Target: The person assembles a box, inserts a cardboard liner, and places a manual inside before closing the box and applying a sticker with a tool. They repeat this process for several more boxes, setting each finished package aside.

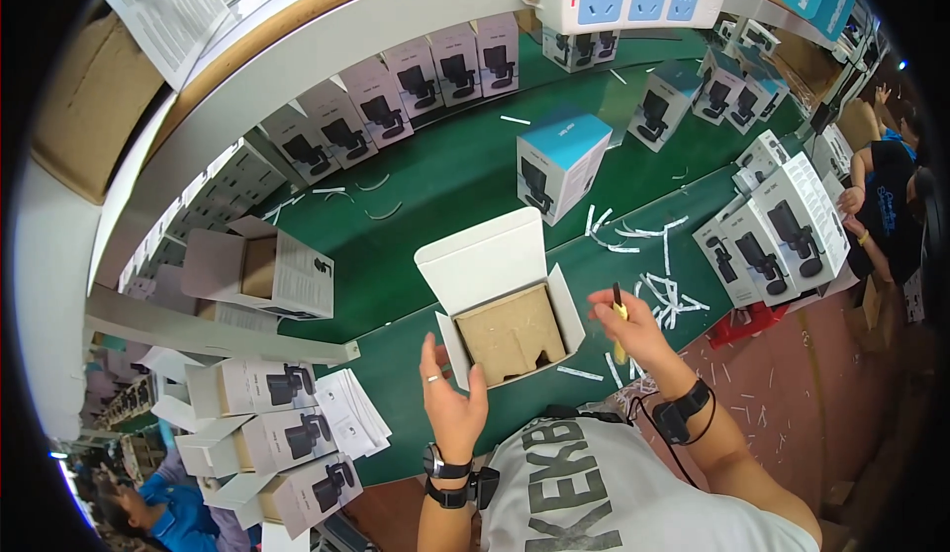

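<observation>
Head view: a green work table [435, 171] with cartons and paper scraps, seen from above.
Open box: a white rectangular cardboard box [485, 260], lid raised on its far side, on the table between the two hands; a brown cardboard insert [510, 334] sits inside.
Left hand: the left hand [455, 394] is empty, thumb and fingers spread wide at the box's near left corner; whether it touches the cardboard cannot be told.
Right hand: the right hand [633, 329] is closed around a slim yellow tool with a dark end [620, 352], right of the box and apart from it.
Scraps: thin white paper strips [668, 295] lie scattered right of the box.
Beyond: a closed white carton with a teal top [562, 166] stands upright behind the open box.
Left side: three open printed cartons [287, 443] lie beside white printed sheets [351, 414].
</observation>
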Demonstrator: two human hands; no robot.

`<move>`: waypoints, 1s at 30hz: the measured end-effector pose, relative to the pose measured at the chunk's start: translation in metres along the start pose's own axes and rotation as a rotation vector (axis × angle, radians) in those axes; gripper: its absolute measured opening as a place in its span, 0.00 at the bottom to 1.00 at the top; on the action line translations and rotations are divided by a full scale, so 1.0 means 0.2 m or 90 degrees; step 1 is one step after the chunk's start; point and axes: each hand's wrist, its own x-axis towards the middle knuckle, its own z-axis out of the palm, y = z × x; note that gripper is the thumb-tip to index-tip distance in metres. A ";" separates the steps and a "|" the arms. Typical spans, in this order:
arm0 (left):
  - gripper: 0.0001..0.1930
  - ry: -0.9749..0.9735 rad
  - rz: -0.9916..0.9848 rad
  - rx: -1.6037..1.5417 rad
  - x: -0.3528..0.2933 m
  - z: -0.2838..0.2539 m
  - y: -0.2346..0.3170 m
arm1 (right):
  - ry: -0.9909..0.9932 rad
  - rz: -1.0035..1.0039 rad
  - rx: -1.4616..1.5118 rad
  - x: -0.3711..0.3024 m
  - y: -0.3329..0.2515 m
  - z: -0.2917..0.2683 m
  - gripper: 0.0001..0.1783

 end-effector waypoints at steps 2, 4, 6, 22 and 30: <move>0.48 0.036 0.110 0.088 -0.01 0.05 -0.06 | 0.024 0.013 0.025 0.02 -0.06 0.05 0.23; 0.47 0.048 0.168 0.125 0.00 0.09 -0.03 | -0.024 -0.096 -0.093 0.04 -0.06 0.16 0.22; 0.47 -0.076 0.292 0.189 0.04 0.15 0.10 | 0.035 -0.169 -0.199 0.03 0.02 0.29 0.22; 0.48 -0.137 0.403 0.426 0.06 0.27 0.08 | 0.026 -0.579 -0.619 0.29 -0.25 0.12 0.07; 0.47 -0.149 0.395 0.429 0.05 0.26 0.08 | 0.009 -0.620 -0.609 0.33 -0.27 0.11 0.07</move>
